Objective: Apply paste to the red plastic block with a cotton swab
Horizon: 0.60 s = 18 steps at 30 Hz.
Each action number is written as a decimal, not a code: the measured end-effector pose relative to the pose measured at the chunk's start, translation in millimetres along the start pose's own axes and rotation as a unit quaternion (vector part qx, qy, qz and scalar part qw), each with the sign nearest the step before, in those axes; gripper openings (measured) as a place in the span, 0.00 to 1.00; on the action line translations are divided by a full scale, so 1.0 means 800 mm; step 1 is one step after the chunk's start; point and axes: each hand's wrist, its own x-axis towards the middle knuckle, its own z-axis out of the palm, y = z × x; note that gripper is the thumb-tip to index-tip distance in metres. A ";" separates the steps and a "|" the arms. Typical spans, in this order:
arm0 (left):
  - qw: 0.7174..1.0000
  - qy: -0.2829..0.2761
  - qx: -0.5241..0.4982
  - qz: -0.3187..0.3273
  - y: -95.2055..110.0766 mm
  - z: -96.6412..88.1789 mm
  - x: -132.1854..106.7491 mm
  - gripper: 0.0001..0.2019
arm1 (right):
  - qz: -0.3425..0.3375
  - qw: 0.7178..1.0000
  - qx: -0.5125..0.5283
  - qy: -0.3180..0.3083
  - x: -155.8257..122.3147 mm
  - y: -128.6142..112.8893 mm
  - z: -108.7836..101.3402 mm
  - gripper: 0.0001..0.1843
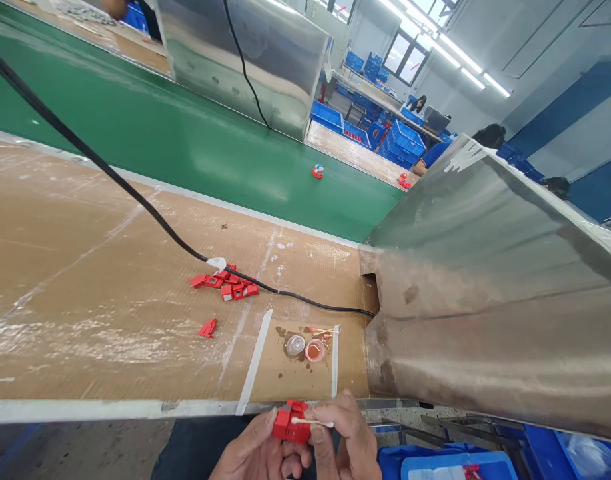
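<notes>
Desk — brown surface under clear, glossy tape, with a pale edge strip along the near side. A black cable runs across it from the upper left to the metal housing on the right. A cluster of red clips lies beside the cable; one single clip lies apart, nearer the edge. Two white tape strips frame a stained patch holding two small cups — one clear, one orange — and cotton swabs.

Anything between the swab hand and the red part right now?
Nothing visible. The right hand holds the cotton swab with its tip against the red part, which the left hand grips at the bench edge.
</notes>
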 end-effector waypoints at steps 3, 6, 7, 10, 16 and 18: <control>1.000 -0.007 -0.002 -0.005 -0.001 -0.002 0.002 0.21 | 0.020 1.000 -0.006 0.005 0.002 -0.006 -0.001 0.08; 1.000 -0.001 -0.008 -0.004 0.001 0.005 0.000 0.21 | 0.013 1.000 0.000 -0.007 0.003 -0.008 -0.002 0.08; 1.000 0.002 -0.009 -0.004 0.002 0.007 -0.001 0.20 | 0.011 1.000 0.002 -0.013 0.003 -0.007 -0.002 0.08; 1.000 0.004 -0.009 -0.002 0.004 0.014 -0.004 0.19 | 0.012 1.000 0.004 -0.026 0.001 -0.004 -0.001 0.08; 1.000 0.012 0.000 0.003 0.004 0.011 -0.004 0.21 | 0.022 0.999 0.005 -0.028 -0.002 -0.004 0.003 0.08; 1.000 0.016 0.005 0.005 0.004 0.011 -0.004 0.21 | 0.035 0.999 0.007 -0.021 -0.002 -0.004 0.005 0.09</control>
